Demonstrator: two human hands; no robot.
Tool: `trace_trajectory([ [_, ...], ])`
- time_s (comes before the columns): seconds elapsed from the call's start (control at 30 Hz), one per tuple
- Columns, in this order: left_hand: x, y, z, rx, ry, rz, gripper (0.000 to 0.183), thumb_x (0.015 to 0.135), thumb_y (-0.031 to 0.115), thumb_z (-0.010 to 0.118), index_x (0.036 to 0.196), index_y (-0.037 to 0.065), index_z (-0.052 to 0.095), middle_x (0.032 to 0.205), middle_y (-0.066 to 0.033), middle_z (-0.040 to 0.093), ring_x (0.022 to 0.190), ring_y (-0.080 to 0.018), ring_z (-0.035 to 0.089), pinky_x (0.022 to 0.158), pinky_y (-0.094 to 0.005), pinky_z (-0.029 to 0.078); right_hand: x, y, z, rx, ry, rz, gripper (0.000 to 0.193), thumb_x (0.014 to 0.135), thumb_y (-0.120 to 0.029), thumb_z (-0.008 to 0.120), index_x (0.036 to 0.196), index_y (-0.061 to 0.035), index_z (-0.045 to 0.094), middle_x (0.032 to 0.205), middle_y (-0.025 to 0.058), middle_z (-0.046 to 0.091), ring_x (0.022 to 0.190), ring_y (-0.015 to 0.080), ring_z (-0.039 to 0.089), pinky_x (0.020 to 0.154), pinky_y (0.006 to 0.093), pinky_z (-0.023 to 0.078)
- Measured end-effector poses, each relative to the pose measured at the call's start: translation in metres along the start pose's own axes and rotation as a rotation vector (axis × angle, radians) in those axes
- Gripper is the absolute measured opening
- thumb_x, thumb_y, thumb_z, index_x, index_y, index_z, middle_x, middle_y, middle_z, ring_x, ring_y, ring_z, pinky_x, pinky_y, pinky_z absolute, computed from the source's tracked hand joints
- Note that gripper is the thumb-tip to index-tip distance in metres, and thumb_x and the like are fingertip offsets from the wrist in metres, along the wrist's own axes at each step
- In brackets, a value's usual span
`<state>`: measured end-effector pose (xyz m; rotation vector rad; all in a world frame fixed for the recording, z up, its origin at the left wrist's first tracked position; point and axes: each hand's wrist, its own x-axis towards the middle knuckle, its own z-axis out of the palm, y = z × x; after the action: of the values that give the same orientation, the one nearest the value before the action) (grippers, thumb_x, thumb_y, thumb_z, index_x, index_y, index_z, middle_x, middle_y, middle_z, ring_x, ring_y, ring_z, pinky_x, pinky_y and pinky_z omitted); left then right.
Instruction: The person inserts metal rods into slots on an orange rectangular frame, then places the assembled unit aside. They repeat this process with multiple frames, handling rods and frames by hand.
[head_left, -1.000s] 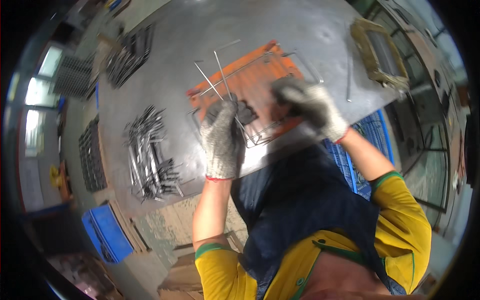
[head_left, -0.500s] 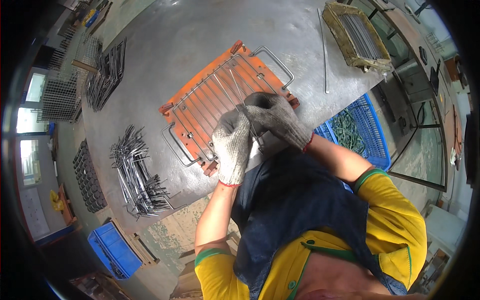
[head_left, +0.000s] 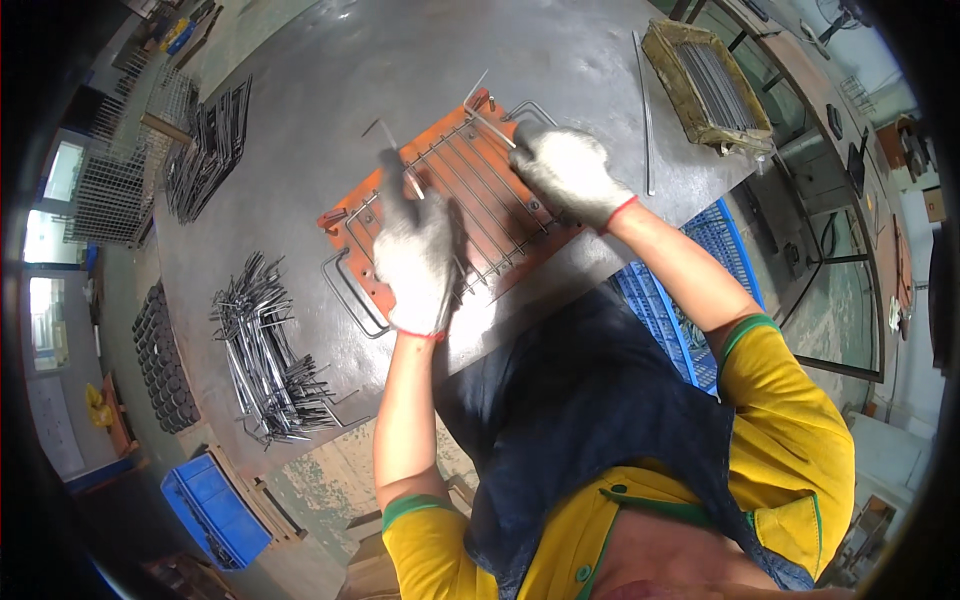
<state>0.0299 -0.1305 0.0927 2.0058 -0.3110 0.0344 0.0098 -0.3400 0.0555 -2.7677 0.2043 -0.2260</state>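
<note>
Over an orange fixture (head_left: pixel 440 138) laid with a wire grid (head_left: pixel 484 205) on the metal table (head_left: pixel 570 60), two thin bent rods show, one (head_left: pixel 388 133) pinched in the gloved left hand (head_left: pixel 412 245), its fingers blurred, and the other (head_left: pixel 490 127) gripped between the closed fingers of the gloved right hand (head_left: pixel 568 172). Beyond the fixture, a heap of bent rods (head_left: pixel 265 365) lies to the left, while a long bar (head_left: pixel 645 120) and a tray of rods (head_left: pixel 660 50) rest to the right. A blue crate (head_left: pixel 740 250) stands beside the table.

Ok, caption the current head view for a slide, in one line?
Gloved left hand and right hand each holding a bent metal rod over an orange board on a metal table.
</note>
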Motion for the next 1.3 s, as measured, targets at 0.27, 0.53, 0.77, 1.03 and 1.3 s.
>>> trace_trajectory([
  [0.27, 0.051, -0.035, 0.054, 0.678, -0.275, 0.363, 0.045, 0.093, 0.014, 0.057, 0.138, 0.012, 0.056, 0.078, -0.0190, 0.070, 0.072, -0.0380, 0.069, 0.064, -0.0495, 0.054, 0.013, 0.063, 0.110, -0.190, 0.176, -0.361, 0.015, 0.093, -0.016, 0.056, 0.106, -0.0088, 0.059, 0.090, 0.0118, 0.065, 0.080, 0.0314, 0.066, 0.069, 0.0445, 0.052],
  [0.53, 0.069, -0.054, 0.077, 0.815, -0.419, 0.405, 0.034, 0.088, 0.014, 0.059, 0.121, 0.007, 0.064, 0.078, -0.0185, 0.070, 0.073, -0.0376, 0.070, 0.066, -0.0493, 0.056, 0.012, 0.022, 0.063, -0.053, 0.065, -0.325, 0.015, 0.093, -0.019, 0.057, 0.101, -0.0081, 0.064, 0.089, 0.0141, 0.068, 0.082, 0.0332, 0.067, 0.072, 0.0446, 0.053],
  [0.77, 0.072, -0.033, 0.077, 0.917, -0.554, 0.269, 0.035, 0.099, 0.014, 0.046, 0.131, 0.002, 0.054, 0.087, -0.0187, 0.073, 0.086, -0.0384, 0.073, 0.076, -0.0537, 0.054, 0.006, 0.003, -0.008, -0.142, 0.016, -0.361, 0.013, 0.090, -0.021, 0.062, 0.097, -0.0107, 0.066, 0.078, 0.0084, 0.068, 0.074, 0.0305, 0.071, 0.062, 0.0396, 0.056],
  [1.03, 0.061, -0.013, 0.043, 0.670, -0.333, 0.203, 0.043, 0.100, 0.017, 0.043, 0.141, 0.009, 0.052, 0.094, -0.0227, 0.072, 0.089, -0.0412, 0.071, 0.080, -0.0544, 0.054, -0.012, 0.018, -0.004, -0.142, -0.237, -0.445, 0.031, 0.081, -0.030, 0.077, 0.100, -0.0105, 0.062, 0.083, 0.0078, 0.066, 0.078, 0.0295, 0.069, 0.069, 0.0383, 0.056],
  [1.3, -0.011, 0.006, 0.008, -0.997, 0.178, -0.274, 0.060, 0.107, 0.015, 0.046, 0.160, 0.010, 0.018, 0.077, -0.0072, 0.060, 0.062, -0.0126, 0.060, 0.055, -0.0309, 0.055, -0.075, -0.045, 0.011, 1.094, -0.480, -0.308, 0.014, 0.089, -0.022, 0.068, 0.094, -0.0088, 0.067, 0.076, 0.0033, 0.065, 0.065, 0.0175, 0.064, 0.057, 0.0312, 0.050],
])
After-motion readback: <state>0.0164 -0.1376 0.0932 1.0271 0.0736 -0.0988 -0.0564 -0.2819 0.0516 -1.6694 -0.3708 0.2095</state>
